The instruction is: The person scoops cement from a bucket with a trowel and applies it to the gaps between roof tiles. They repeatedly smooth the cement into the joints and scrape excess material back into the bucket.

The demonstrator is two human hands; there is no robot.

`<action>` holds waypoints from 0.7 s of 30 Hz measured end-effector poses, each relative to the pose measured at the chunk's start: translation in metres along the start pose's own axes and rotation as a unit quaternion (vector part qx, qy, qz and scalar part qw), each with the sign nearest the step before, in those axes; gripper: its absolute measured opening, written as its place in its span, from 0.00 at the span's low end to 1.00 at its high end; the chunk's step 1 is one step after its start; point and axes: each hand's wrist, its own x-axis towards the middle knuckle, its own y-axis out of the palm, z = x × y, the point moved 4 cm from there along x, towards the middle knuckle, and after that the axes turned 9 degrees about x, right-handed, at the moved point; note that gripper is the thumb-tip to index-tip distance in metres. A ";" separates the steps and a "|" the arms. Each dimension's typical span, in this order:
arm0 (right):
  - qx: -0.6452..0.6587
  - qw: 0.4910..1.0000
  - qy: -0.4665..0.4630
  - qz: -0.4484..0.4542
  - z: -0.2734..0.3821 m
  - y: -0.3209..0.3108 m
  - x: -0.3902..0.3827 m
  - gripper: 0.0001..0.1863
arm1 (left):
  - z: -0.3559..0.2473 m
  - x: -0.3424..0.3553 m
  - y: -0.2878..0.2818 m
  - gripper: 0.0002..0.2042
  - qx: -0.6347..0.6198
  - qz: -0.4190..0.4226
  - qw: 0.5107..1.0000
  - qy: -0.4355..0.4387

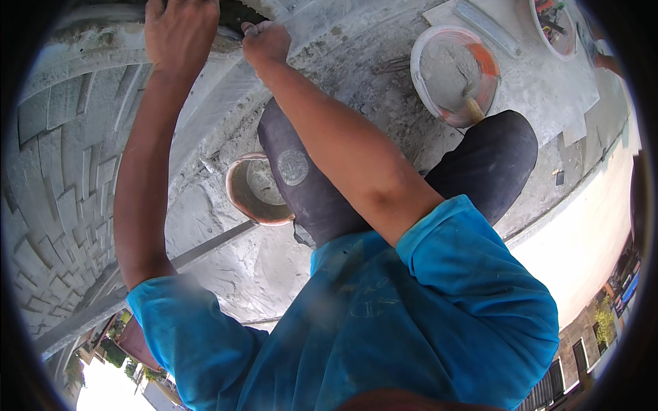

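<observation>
My left hand (179,34) reaches up to a grey plastered ledge (62,65) above a wall of stacked grey tiles (62,178); its fingertips are cut off by the top of the picture. Just to its right, my right hand (266,44) has its fingers curled at a dark gap (234,17) along that ledge. Whatever it grips is too hidden to name.
My bent knees are below the hands. An orange-rimmed bucket (240,205) sits left of them. Another bucket (432,65) with grey mix and a wooden-handled tool (473,109) stands right, near a metal straightedge (483,27) and a tool bucket (555,24). A long bar (212,243) crosses lower left.
</observation>
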 end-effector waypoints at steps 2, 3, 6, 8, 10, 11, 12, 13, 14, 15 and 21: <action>-0.017 1.000 -0.006 -0.005 0.004 0.000 -0.002 0.19 | 0.002 -0.001 0.000 0.05 0.003 0.011 1.000 0.009; -0.025 1.000 -0.013 -0.009 0.006 0.000 -0.002 0.19 | 0.002 0.000 0.000 0.05 0.004 0.014 1.000 0.014; 0.002 0.999 0.041 -0.010 0.009 0.000 -0.002 0.16 | 0.001 -0.002 0.004 0.05 0.003 0.022 1.000 0.008; 0.021 0.998 0.063 -0.015 0.014 -0.001 -0.009 0.14 | 0.001 -0.006 0.011 0.05 0.005 0.014 1.000 0.007; 0.025 0.998 0.042 -0.037 0.012 0.000 -0.009 0.12 | -0.001 -0.004 0.014 0.06 0.004 0.002 1.000 0.008; 0.087 0.993 0.049 -0.058 0.010 0.002 -0.009 0.11 | -0.001 -0.003 0.013 0.06 0.005 -0.002 1.000 0.009; 0.149 0.984 0.055 -0.077 0.008 0.006 -0.009 0.09 | -0.001 -0.002 0.014 0.06 0.006 -0.006 1.000 0.009; 0.210 0.971 0.061 -0.095 0.005 0.008 -0.009 0.08 | -0.002 -0.001 0.016 0.06 0.009 -0.005 1.000 0.011; 0.221 0.970 0.056 -0.084 0.003 0.010 -0.009 0.07 | -0.003 0.000 0.018 0.06 0.011 -0.005 1.000 0.012; 0.229 0.969 0.053 -0.069 0.010 0.005 -0.014 0.07 | -0.004 -0.003 0.020 0.06 0.012 0.000 1.000 0.012; 0.068 0.979 -0.188 -0.031 0.033 0.003 -0.025 0.07 | -0.005 -0.002 0.023 0.06 0.007 0.011 1.000 0.016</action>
